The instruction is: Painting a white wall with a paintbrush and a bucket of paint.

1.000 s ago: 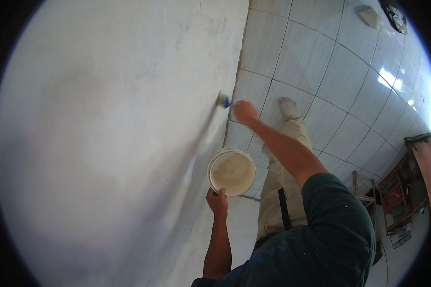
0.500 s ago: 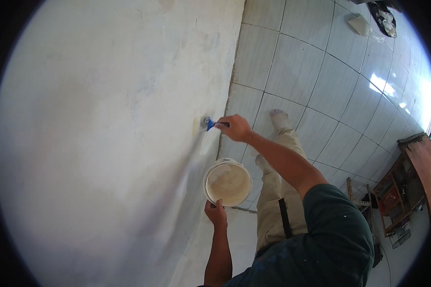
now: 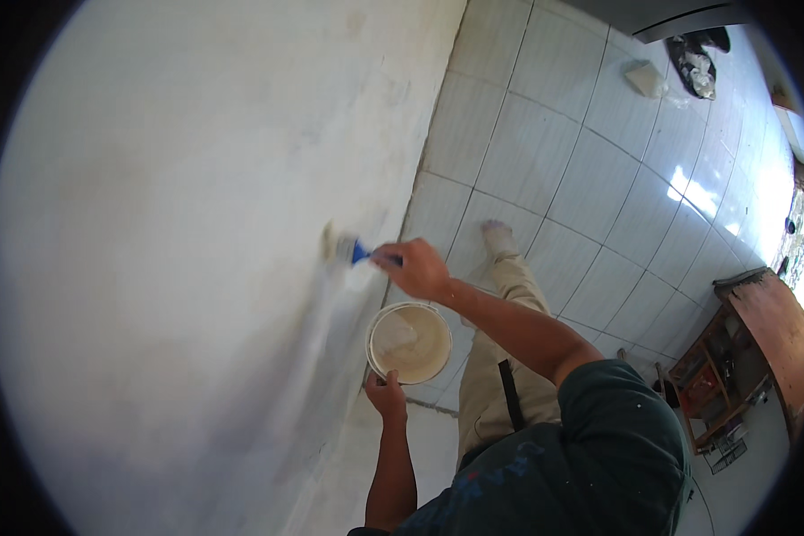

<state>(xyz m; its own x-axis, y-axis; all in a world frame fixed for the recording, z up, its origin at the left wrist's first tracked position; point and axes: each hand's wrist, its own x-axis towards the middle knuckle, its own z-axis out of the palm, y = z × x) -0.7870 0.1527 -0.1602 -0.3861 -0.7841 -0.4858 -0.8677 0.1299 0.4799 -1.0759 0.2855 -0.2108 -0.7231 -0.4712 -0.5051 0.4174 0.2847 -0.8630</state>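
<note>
My right hand (image 3: pixel 413 267) is closed around the handle of a paintbrush (image 3: pixel 359 252) with a blue ferrule section and pale bristles. The bristles press against the whitish wall (image 3: pixel 196 205), beside a small cream-coloured wet patch (image 3: pixel 331 241). Lower down, my left hand (image 3: pixel 385 395) grips the near rim of a white bucket (image 3: pixel 446 350), thumb over the edge. Pale, creamy paint (image 3: pixel 394 337) shows inside the bucket, which is tilted so that I look into it. My left fingers under the rim are partly hidden.
Light tiled floor (image 3: pixel 545 152) runs along the wall's foot to the right. A black bag with crumpled plastic (image 3: pixel 693 68) and a cream piece (image 3: pixel 645 79) lie on the far tiles. At the right stands a wooden shelf unit (image 3: pixel 711 380) with a brownish curved panel (image 3: pixel 771 326).
The brush and my right hand have shifted left and slightly down along the wall. The bucket, in my left hand, appears a little further left. The whole view has turned somewhat.
</note>
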